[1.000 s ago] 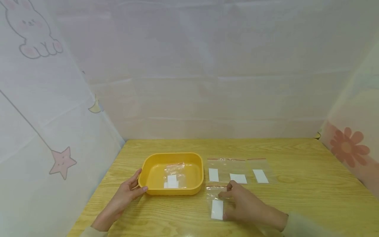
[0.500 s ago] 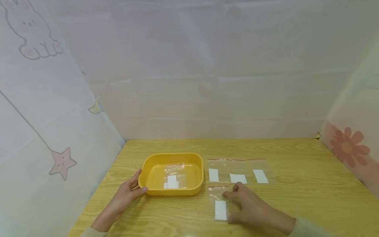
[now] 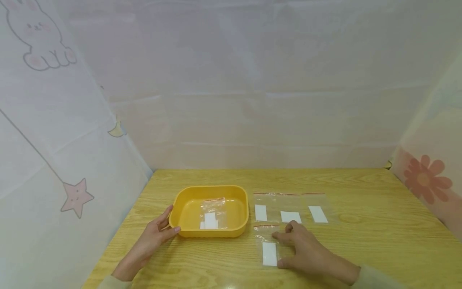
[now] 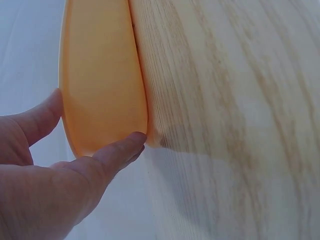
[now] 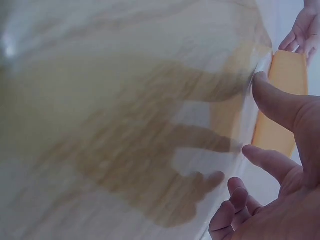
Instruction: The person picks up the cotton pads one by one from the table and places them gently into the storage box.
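The zip bag (image 3: 266,238), clear with a white slip (image 3: 269,254) inside, lies on the counter (image 3: 368,249) just left of the right hand (image 3: 306,249), whose thumb and forefinger are spread apart and rest at its edge. Farther over, the left hand (image 3: 153,239) grips the yellow tray (image 3: 213,233) by its near corner, and three more bags (image 3: 314,201) lie just beyond the right.

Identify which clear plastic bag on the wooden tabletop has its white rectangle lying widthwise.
The middle bag of the far three: its rectangle lies widthwise; left bag, right bag and front bag show theirs lengthwise.
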Motion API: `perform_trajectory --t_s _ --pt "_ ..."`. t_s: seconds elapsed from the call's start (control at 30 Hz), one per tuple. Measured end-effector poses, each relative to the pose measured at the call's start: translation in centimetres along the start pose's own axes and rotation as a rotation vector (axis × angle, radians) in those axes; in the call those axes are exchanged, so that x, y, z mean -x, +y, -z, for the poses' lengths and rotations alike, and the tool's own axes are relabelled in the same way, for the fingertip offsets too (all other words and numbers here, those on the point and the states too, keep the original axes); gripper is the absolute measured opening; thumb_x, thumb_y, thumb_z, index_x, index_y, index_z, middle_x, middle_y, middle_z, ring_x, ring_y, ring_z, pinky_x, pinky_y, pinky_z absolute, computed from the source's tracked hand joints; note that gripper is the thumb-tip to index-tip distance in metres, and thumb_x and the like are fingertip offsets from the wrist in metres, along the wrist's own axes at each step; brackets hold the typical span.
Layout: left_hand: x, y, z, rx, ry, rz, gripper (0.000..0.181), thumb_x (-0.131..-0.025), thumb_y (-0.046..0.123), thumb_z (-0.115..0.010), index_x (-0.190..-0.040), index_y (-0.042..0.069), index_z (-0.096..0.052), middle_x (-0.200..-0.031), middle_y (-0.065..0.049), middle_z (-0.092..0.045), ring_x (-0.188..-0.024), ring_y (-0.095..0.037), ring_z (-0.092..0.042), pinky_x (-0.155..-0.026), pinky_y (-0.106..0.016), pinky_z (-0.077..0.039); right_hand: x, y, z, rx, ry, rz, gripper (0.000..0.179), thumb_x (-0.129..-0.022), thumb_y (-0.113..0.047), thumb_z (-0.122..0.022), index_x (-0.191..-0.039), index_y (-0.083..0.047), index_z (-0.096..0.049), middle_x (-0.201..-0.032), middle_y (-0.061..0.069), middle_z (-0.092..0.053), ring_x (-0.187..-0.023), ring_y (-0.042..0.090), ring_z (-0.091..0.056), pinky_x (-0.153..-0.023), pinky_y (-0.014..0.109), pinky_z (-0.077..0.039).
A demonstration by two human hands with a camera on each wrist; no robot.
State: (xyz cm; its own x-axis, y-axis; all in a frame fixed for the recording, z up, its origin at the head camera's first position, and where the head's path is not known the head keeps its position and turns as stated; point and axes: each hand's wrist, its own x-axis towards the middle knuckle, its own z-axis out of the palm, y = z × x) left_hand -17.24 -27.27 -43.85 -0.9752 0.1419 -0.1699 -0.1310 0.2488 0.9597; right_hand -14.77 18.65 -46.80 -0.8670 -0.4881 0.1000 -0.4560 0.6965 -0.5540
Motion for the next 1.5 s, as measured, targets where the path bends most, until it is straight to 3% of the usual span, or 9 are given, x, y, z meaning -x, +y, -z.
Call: perform_trajectory --t_s 0.23,0.5,0.63,0.8,1.0,1.1,1.23,1.33,1.5 --pt "0.0 0.1 0.0 0.0 -0.01 0.001 0.086 -0.104 0.009 -0.069 -0.17 0.007 -0.015 -0.168 -0.025 -0.024 -0.148 -0.047 -0.035 -0.109 -0.047 -0.049 0.0 0.2 -0.1 -0.023 -0.004 -0.014 0.068 -0.073 -0.047 -0.095 -0.131 -0.016 -0.077 -0.104 -0.003 -0.045 -0.091 0.016 -0.036 -0.073 0.027 -0.036" --pt "0.0 0.0 0.1 0.001 -0.007 0.004 0.086 -0.103 0.01 -0.07 -0.17 0.007 -0.015 -0.167 -0.026 -0.026 -0.148 -0.046 -0.035 -0.108 -0.048 -0.05 0.0 -0.4 -0.2 -0.107 -0.001 -0.074 0.063 -0.072 -0.034 -0.098 -0.127 -0.01 -0.078 -0.103 -0.001 -0.055 -0.089 0.018 -0.046 -0.071 0.026 -0.046" --pt "0.1 -0.1 0.1 0.0 -0.011 -0.002 0.086 -0.103 0.01 -0.07 -0.17 0.007 -0.014 -0.167 -0.026 -0.027 -0.147 -0.047 -0.036 -0.108 -0.048 -0.05 0.1 -1.1 -0.2 -0.112 -0.004 -0.147 0.063 -0.072 -0.031 -0.098 -0.128 -0.011 -0.078 -0.106 -0.001 -0.064 -0.094 0.019 -0.058 -0.077 0.036 -0.057" --pt "0.1 -0.1 0.1 0.0 -0.011 0.0 0.086 -0.103 0.011 -0.07 -0.17 0.008 -0.015 -0.167 -0.026 -0.027 -0.147 -0.046 -0.038 -0.107 -0.048 -0.05 0.2 -1.4 -0.3 -0.092 0.034 -0.126 0.06 -0.073 -0.031 -0.097 -0.127 -0.012 -0.079 -0.114 -0.002 -0.077 -0.104 0.016 -0.066 -0.087 0.045 -0.06" --pt "0.1 0.0 0.0 0.014 -0.012 0.013 0.086 -0.104 0.009 -0.069 -0.17 0.008 -0.014 -0.167 -0.027 -0.026 -0.147 -0.046 -0.037 -0.108 -0.047 -0.05 0.1 -1.2 -0.6 -0.237 0.04 -0.067 0.057 -0.074 -0.014 -0.097 -0.126 -0.001 -0.077 -0.08 -0.012 -0.067 -0.07 0.001 -0.054 -0.059 0.024 -0.052" --pt "0.1 0.1 0.0 0.024 -0.006 0.021 0.086 -0.104 0.009 -0.069 -0.17 0.009 -0.014 -0.167 -0.026 -0.028 -0.147 -0.045 -0.038 -0.108 -0.047 -0.05 0.0 -1.1 -0.7 -0.334 0.035 -0.074 0.057 -0.075 -0.007 -0.095 -0.127 0.003 -0.075 -0.074 -0.01 -0.061 -0.067 0.003 -0.054 -0.059 0.024 -0.053" --pt "0.0 0.1 0.0 0.019 -0.007 0.021 0.086 -0.104 0.01 -0.069 -0.17 0.009 -0.015 -0.166 -0.026 -0.029 -0.147 -0.044 -0.039 -0.108 -0.048 -0.05 -0.2 -0.9 -0.7 -0.464 0.006 -0.105 0.062 -0.076 -0.003 -0.093 -0.133 0.005 -0.07 -0.08 0.0 -0.066 -0.065 0.006 -0.056 -0.059 0.023 -0.055" --pt "0.1 0.1 -0.1 0.016 -0.013 0.015 0.086 -0.104 0.009 -0.069 -0.17 0.008 -0.014 -0.166 -0.026 -0.029 -0.147 -0.045 -0.038 -0.108 -0.048 -0.05 -0.2 -0.6 -0.6 -0.58 -0.041 -0.117 0.068 -0.077 0.0 -0.091 -0.139 0.008 -0.064 -0.103 0.018 -0.074 -0.061 0.007 -0.056 -0.058 0.023 -0.055" --pt "0.1 0.2 -0.1 0.018 -0.013 0.017 0.085 -0.104 0.009 -0.069 -0.17 0.008 -0.015 -0.167 -0.025 -0.027 -0.148 -0.045 -0.036 -0.108 -0.048 -0.05 -0.3 -0.1 -0.5 -0.747 -0.114 -0.083 0.072 -0.082 0.001 -0.086 -0.144 0.016 -0.053 -0.141 0.034 -0.058 -0.057 0.005 -0.054 -0.062 0.023 -0.059"
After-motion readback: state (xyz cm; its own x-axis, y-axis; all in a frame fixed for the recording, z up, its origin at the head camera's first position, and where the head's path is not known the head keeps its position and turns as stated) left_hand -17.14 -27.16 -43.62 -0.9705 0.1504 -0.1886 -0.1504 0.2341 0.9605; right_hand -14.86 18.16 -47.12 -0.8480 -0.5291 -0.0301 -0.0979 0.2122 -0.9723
